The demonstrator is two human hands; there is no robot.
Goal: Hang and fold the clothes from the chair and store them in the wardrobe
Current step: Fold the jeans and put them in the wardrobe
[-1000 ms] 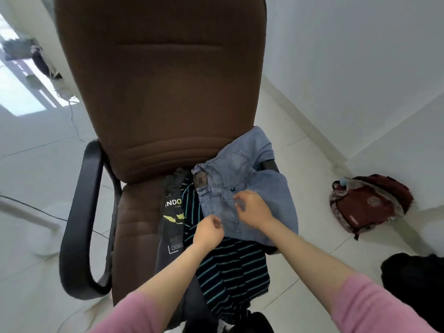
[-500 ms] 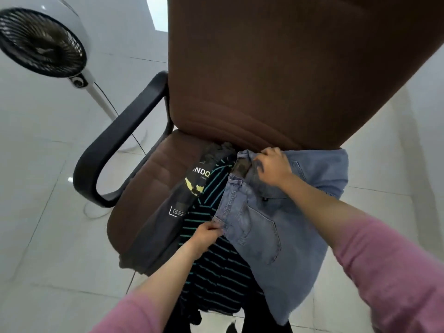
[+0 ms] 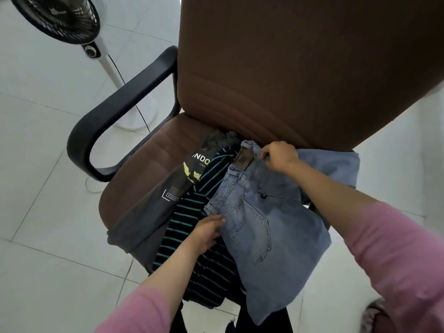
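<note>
Light blue faded denim jeans (image 3: 262,227) lie on the seat of a brown padded office chair with black armrest (image 3: 149,150), on top of the other clothes. Back side up: stitched back pocket and a brown leather waistband patch visible. Waistband sits at the rear of the seat near the backrest, legs run toward the camera and hang over the front edge, so the long axis goes back-to-front, tilted a bit to the right. One fold of denim spreads right, past the seat edge.

Right hand (image 3: 280,156) closed on the waistband just right of the patch, fingers pinching fabric. Left hand (image 3: 207,230) pinches the jeans' left side edge at hip level, thumb on top. Hands well apart, both clamped on the jeans. Pink sleeves on both forearms.

Under the jeans: a black shirt with teal stripes (image 3: 192,236), and left of that a dark grey t-shirt with white lettering and yellow print (image 3: 153,212). Lettering partly covered, only "NDO" readable; small boxed text too small to read. Striped shirt mostly hidden by jeans and left arm. Right armrest hidden by denim and arm. Chair back cut off at the top. Dark fabric at the bottom edge, unclear what.

White pedestal fan with black grille (image 3: 62,18) stands on white tiled floor at upper left, partly cropped.
</note>
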